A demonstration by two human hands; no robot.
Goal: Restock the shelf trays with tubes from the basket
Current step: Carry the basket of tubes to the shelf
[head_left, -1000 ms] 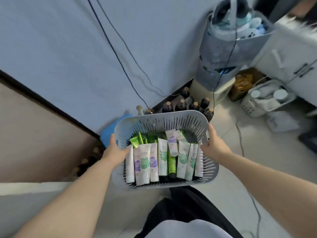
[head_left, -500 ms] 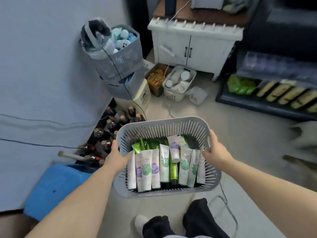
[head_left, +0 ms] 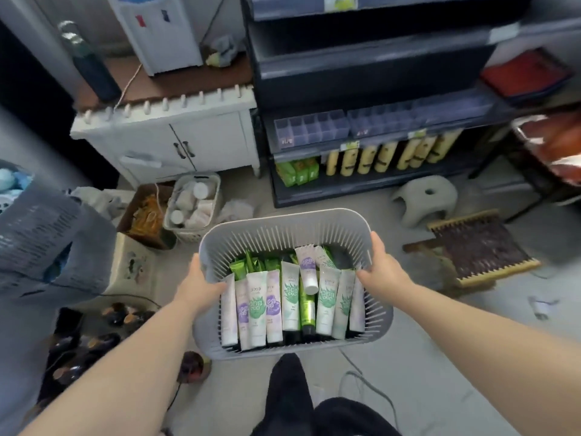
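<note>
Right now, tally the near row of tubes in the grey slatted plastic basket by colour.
White tubes, green labels: 4
White tubes, purple labels: 3, one lying on top
All-green tube: 1
White tubes, label unclear: 2
Total in grey slatted plastic basket: 10; green ones behind uncounted.

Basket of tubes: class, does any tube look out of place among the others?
Yes. One purple-labelled tube lies loose on top of the neat row of tubes in the basket, rather than slotted in alongside them.

Grey slatted basket point(head_left: 283, 231) — white and green tubes point(head_left: 290, 303) packed inside.
</note>
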